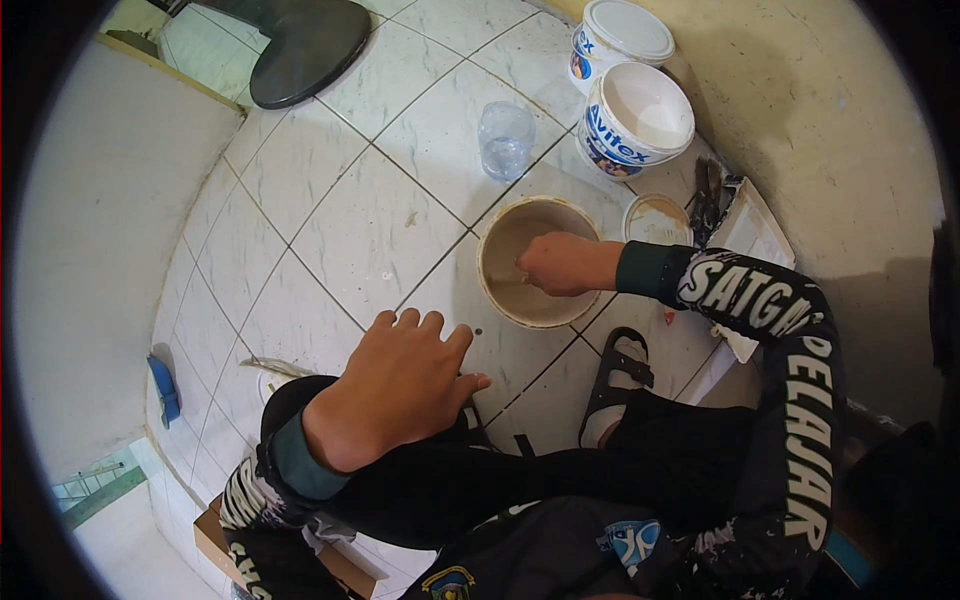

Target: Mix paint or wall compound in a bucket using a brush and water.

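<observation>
My right hand (pixel 568 264) reaches into a round cream-coloured bucket (pixel 504 287) that stands on the tiles in front of me. Its fingers are curled closed, and what they hold, if anything, is hidden. Pale material coats the inside of the bucket, but I cannot make out what it is. Above my left knee, my left hand (pixel 400 388) hovers with its back upward, fingers apart and nothing in it. A clear plastic container (pixel 506 140) with a little liquid stands just beyond the bucket.
Along the right wall stand an open white paint tub (pixel 636 150) and a lidded one (pixel 622 32). A stained round lid (pixel 658 216), dark brushes (pixel 708 195) and a white tray (pixel 757 232) lie nearer. A black round seat (pixel 310 55) is far left; a blue object (pixel 163 388) lies left.
</observation>
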`<state>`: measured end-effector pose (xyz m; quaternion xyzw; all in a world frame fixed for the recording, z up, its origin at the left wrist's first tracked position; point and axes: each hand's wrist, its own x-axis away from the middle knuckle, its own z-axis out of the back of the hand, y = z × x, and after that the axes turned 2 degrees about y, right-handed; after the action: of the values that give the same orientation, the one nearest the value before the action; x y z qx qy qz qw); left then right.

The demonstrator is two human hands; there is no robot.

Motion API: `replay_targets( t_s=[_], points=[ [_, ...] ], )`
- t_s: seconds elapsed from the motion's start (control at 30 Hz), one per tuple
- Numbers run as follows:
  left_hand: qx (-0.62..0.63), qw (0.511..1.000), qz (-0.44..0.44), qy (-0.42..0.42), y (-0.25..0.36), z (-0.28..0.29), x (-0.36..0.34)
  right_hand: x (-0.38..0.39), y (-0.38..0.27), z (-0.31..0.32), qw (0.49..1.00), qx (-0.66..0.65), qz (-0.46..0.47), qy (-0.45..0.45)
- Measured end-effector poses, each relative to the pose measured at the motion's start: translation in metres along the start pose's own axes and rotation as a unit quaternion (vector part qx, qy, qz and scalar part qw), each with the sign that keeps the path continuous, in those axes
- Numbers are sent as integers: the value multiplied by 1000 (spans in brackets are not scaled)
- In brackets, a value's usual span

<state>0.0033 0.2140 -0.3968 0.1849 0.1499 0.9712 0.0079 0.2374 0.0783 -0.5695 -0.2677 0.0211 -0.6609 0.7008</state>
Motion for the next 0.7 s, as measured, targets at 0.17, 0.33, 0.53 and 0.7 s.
replay_targets(
  t_s=[0.17, 0.33, 0.53, 0.7],
  points=[
    [3, 1000, 2, -10, 0, 1, 0, 8, -4, 16, 992, 52, 43, -110],
    [3, 998, 16, -55, 5, 12, -4, 5, 11, 9, 990, 142, 23, 15],
    [3, 994, 36, -99, 7, 19, -5, 6, 1, -3, 999, -7, -19, 38],
    [1, 994, 35, -104, 7, 19, -5, 13, -2, 1, 999, -5, 18, -29]
  ],
)
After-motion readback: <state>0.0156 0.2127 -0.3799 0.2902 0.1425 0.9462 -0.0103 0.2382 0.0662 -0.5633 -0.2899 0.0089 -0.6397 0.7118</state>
